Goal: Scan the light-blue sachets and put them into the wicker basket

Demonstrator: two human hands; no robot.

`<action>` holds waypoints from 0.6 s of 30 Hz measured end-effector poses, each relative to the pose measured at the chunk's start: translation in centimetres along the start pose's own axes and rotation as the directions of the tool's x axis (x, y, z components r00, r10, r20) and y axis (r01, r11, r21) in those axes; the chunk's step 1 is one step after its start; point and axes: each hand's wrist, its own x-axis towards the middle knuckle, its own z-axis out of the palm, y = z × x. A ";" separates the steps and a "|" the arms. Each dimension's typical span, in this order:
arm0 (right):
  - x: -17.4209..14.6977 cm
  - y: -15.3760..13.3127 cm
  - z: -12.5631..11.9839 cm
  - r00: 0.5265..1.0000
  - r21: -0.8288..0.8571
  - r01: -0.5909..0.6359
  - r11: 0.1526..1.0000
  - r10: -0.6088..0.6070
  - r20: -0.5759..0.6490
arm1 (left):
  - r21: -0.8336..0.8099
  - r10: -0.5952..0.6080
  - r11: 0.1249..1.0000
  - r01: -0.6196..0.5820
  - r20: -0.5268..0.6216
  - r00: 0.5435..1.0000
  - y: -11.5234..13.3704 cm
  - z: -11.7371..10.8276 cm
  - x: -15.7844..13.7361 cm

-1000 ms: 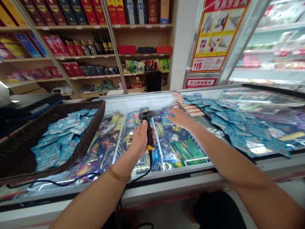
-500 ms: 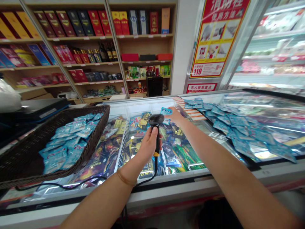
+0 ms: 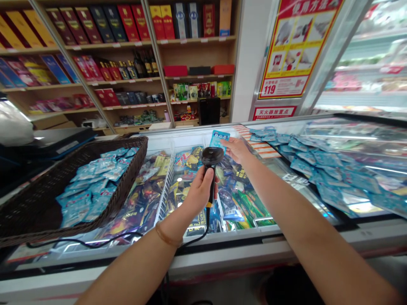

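Note:
My left hand is wrapped round the handle of a black barcode scanner, held upright over the freezer with its head pointing away from me. Just beyond that head, my right hand pinches a small blue packet by its right edge. The scanner's head hides the packet's lower part. To the left, a brown wicker basket holds a heap of similar blue packets. More blue packets lie spread over the glass lid on the right.
Beneath my hands is a chest freezer with wire dividers and wrapped goods inside. The scanner's black cable runs left across the front. Shelves of boxes and bottles stand behind, beside a red poster.
The blue packet has been tilted up and moved slightly left, now showing more of its face behind the scanner. The view has shifted slightly. Both hands keep their holds.

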 end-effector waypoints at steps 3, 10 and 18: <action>-0.1 -0.5 0.6 1.000 0.010 0.015 1.000 -0.015 0.012 | 0.013 0.009 1.000 -0.009 0.024 1.000 0.1 -0.1 0.0; -0.1 -1.4 0.8 0.997 0.004 0.074 0.997 -0.074 0.001 | 0.048 0.004 0.999 -0.006 0.054 0.999 0.2 -0.2 0.0; 0.1 -1.2 0.8 0.995 0.029 0.090 0.995 -0.091 0.037 | 0.069 0.020 0.997 -0.027 0.091 0.996 0.1 -0.2 0.0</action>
